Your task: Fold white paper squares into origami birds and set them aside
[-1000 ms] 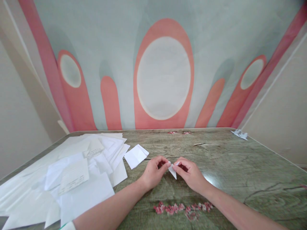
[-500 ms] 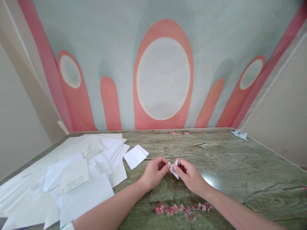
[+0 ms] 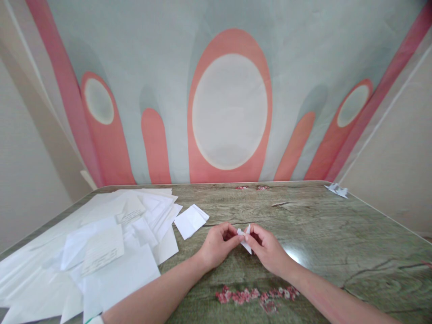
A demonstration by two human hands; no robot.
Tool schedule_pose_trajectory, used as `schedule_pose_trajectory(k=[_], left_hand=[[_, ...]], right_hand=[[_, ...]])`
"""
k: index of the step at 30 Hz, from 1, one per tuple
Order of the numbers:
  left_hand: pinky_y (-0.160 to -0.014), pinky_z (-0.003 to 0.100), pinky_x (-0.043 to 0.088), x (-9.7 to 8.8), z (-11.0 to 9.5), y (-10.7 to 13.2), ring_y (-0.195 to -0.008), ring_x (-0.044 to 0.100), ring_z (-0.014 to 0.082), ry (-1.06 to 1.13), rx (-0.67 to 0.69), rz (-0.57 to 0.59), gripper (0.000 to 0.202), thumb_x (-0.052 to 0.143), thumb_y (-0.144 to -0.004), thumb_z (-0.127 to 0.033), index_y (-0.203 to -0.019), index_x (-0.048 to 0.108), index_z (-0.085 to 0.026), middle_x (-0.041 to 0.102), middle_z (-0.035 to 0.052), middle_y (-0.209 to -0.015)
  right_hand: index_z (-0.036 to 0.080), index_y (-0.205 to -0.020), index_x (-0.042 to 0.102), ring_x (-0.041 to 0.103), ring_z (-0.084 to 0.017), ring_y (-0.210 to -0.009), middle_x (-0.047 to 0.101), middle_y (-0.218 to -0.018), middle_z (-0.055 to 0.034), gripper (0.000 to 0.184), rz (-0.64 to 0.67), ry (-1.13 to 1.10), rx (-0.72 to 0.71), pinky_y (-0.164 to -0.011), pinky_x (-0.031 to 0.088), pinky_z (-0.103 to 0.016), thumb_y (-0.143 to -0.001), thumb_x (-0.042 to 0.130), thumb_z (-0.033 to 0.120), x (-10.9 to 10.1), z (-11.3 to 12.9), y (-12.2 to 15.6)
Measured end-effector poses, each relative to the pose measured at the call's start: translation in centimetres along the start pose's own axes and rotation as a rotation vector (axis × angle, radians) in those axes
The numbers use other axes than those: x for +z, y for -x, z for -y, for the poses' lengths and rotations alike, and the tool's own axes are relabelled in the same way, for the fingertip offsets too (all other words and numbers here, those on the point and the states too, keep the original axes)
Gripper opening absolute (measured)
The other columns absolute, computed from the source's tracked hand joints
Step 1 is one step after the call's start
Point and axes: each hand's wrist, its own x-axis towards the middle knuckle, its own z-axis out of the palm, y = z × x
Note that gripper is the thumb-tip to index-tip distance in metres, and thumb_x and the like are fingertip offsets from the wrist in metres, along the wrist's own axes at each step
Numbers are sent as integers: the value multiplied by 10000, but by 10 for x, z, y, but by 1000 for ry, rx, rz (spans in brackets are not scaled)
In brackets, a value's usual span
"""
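Note:
A small folded piece of white paper (image 3: 245, 239) is pinched between both my hands just above the wood-grain table (image 3: 337, 234). My left hand (image 3: 218, 245) is closed, its thumb and fingertips gripping the paper's left side. My right hand (image 3: 268, 247) is closed too, holding the right side from behind. Most of the paper is hidden by my fingers; a point sticks up and another points down.
A spread of white sheets and envelopes (image 3: 101, 247) covers the table's left part, with a folded white sheet (image 3: 191, 220) nearest my hands. A small folded paper shape (image 3: 337, 190) lies at the far right corner. Pink flower prints (image 3: 256, 295) mark the tabletop near me.
The small paper has been turned and folded tighter between my fingers; its tip now sticks upward. Both hands stayed in nearly the same spot.

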Motion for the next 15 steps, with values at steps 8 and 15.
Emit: schedule_pose_trajectory(k=[8,15], left_hand=[[-554,210,374,0,-1,1,-575,479,100,-37,4,-28,231,629,-730,-345,-693,562,-127,562,-13,-622],[-592,219,402,-1,0,2,-617,520,114,22,41,-11,237,607,-760,-361,-749,584,-125,591,7,-673]], right_hand=[[186,-748,480,441,-115,-617,461,-663,30,201,2,-18,6,-584,361,-228,-882,447,332,0,-1,0],[182,-784,489,432,-107,-577,465,-639,34,207,58,-142,80,-527,346,-217,-868,468,369,0,-4,-2]])
